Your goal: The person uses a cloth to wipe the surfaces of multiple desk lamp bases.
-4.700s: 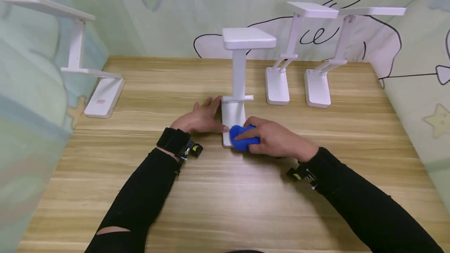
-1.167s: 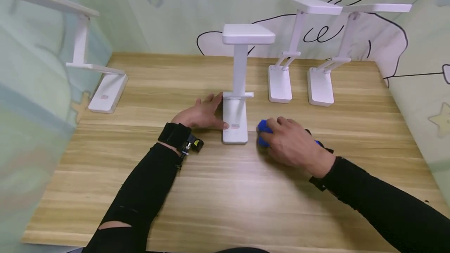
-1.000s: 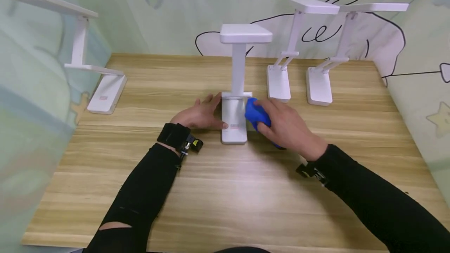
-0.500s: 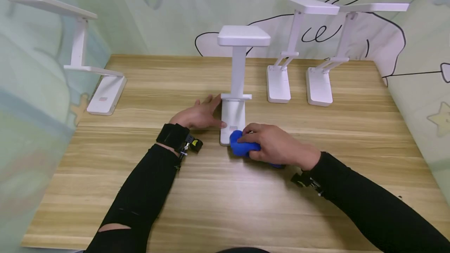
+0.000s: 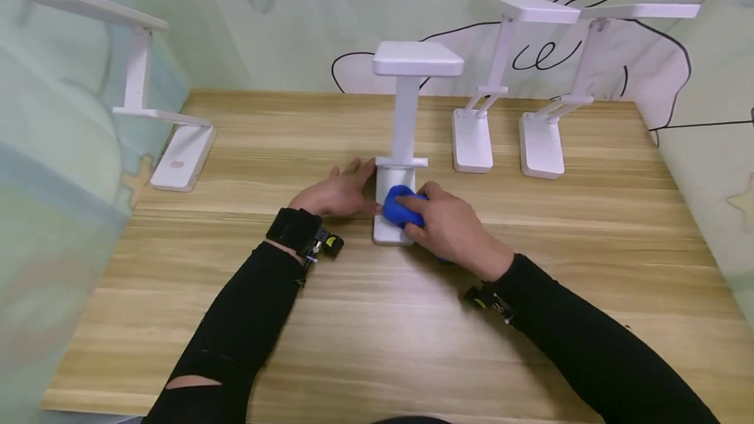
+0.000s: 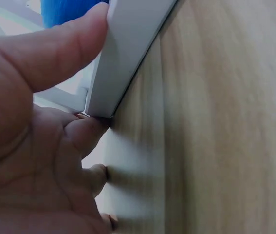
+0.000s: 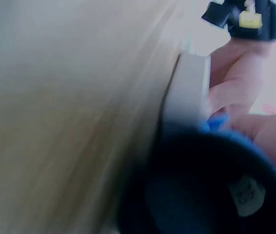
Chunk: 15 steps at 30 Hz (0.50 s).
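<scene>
A white desk lamp (image 5: 405, 116) stands upright at the middle of the wooden table. My left hand (image 5: 336, 194) lies at its left side, thumb and index finger touching the base, the other fingers spread on the tabletop. In the left wrist view the thumb (image 6: 74, 48) meets the side of the lamp base (image 6: 128, 44). My right hand (image 5: 450, 224) grips a bunched blue cloth (image 5: 402, 207) and presses it onto the top of the base. A dark blue, blurred fold of the cloth (image 7: 191, 180) with a pale tag fills the lower right wrist view.
Two more white desk lamps (image 5: 472, 139) (image 5: 542, 146) stand at the back right. Another white lamp (image 5: 184, 157) stands at the left edge. A patterned curtain (image 5: 283, 18) rises behind the table (image 5: 365, 332).
The right hand has moved the cloth off the base to the right, up beside the hinge, down to the front corner, and now onto the middle of the base. The left hand has stayed put.
</scene>
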Tool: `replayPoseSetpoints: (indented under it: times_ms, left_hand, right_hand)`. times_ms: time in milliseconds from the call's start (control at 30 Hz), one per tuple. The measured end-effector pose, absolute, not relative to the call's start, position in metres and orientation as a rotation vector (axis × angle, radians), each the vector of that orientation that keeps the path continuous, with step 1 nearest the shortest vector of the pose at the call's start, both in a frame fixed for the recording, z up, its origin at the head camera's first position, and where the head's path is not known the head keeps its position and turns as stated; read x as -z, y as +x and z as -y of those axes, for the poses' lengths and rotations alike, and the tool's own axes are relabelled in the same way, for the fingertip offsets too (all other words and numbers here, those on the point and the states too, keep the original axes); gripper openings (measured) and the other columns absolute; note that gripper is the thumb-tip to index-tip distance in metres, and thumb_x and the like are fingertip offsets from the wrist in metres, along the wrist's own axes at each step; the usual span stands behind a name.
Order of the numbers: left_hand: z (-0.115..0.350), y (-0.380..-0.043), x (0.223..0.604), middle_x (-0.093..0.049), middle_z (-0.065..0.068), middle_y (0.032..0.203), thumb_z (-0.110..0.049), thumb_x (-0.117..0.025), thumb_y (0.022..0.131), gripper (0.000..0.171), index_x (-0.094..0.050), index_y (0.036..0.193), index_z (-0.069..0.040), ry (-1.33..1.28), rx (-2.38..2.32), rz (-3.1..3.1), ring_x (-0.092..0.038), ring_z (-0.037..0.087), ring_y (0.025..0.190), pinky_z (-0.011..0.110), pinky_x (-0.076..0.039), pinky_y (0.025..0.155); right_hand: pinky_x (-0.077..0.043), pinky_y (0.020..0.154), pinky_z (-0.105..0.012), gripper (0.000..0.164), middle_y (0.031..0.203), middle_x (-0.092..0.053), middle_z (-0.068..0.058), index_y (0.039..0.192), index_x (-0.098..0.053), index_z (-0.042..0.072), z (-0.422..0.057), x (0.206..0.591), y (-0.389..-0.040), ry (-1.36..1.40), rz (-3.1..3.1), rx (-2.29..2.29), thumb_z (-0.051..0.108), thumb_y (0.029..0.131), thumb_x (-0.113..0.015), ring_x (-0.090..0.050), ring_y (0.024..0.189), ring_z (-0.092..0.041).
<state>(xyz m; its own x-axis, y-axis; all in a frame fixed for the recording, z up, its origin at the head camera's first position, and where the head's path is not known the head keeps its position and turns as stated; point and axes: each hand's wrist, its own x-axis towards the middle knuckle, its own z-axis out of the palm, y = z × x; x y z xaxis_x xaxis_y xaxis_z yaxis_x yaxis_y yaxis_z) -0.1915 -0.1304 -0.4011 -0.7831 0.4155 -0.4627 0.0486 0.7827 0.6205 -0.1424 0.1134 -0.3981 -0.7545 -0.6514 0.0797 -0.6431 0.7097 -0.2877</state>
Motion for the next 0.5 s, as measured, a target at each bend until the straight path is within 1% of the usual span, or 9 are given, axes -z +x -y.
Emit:
replayPoseSetpoints:
  times_ms: [67,133,233,300,400,500]
  left_hand:
    - [0.13,-0.192,0.401,-0.003,0.016,0.178,-0.044,-0.073,0.098,0.107,-0.002,0.171,-0.013,0.347,-0.79,-2.38,0.012,0.024,0.164,0.048,0.016,0.13]
    - [0.13,-0.192,0.401,-0.005,0.016,0.177,-0.043,-0.073,0.098,0.106,-0.002,0.171,-0.012,0.349,-0.786,-2.385,0.011,0.025,0.164,0.049,0.016,0.13]
    - [0.13,-0.192,0.401,-0.008,0.016,0.177,-0.043,-0.073,0.098,0.107,-0.002,0.171,-0.012,0.35,-0.794,-2.38,0.012,0.025,0.164,0.05,0.016,0.129]
    - [0.129,-0.193,0.401,-0.007,0.016,0.177,-0.044,-0.074,0.097,0.108,-0.002,0.171,-0.012,0.351,-0.803,-2.374,0.012,0.025,0.164,0.05,0.016,0.129]
    - [0.128,-0.194,0.401,-0.005,0.016,0.178,-0.043,-0.075,0.097,0.109,-0.002,0.171,-0.013,0.339,-0.81,-2.362,0.013,0.024,0.164,0.048,0.018,0.129]
    - [0.126,-0.193,0.401,-0.003,0.015,0.178,-0.041,-0.075,0.097,0.108,-0.002,0.171,-0.014,0.326,-0.815,-2.35,0.014,0.023,0.164,0.046,0.019,0.129]
  right_hand:
    - [-0.059,0.075,-0.041,0.046,0.114,-0.064,-0.018,0.135,-0.073,0.011,-0.122,0.391,-0.138,-1.196,-2.735,0.474,0.023,0.092,-0.079,-0.065,0.087,-0.024]
    - [-0.057,0.078,-0.036,0.043,0.116,-0.065,-0.013,0.134,-0.075,0.015,-0.131,0.384,-0.139,-1.262,-2.574,0.498,0.021,0.091,-0.079,-0.063,0.091,-0.019]
    - [-0.056,0.082,-0.036,0.041,0.119,-0.068,-0.009,0.132,-0.076,0.016,-0.138,0.374,-0.148,-1.244,-2.457,0.561,0.019,0.092,-0.077,-0.064,0.096,-0.019]
    - [-0.058,0.086,-0.041,0.043,0.122,-0.069,-0.012,0.136,-0.073,0.014,-0.136,0.37,-0.158,-1.171,-2.525,0.582,0.02,0.093,-0.074,-0.066,0.101,-0.023]
    - [-0.06,0.086,-0.048,0.049,0.126,-0.067,-0.02,0.143,-0.067,0.011,-0.127,0.374,-0.17,-1.033,-2.738,0.518,0.022,0.096,-0.07,-0.068,0.106,-0.031]
    - [-0.059,0.089,-0.05,0.05,0.128,-0.065,-0.025,0.145,-0.065,0.008,-0.12,0.385,-0.171,-1.009,-2.844,0.413,0.023,0.098,-0.07,-0.067,0.11,-0.035]
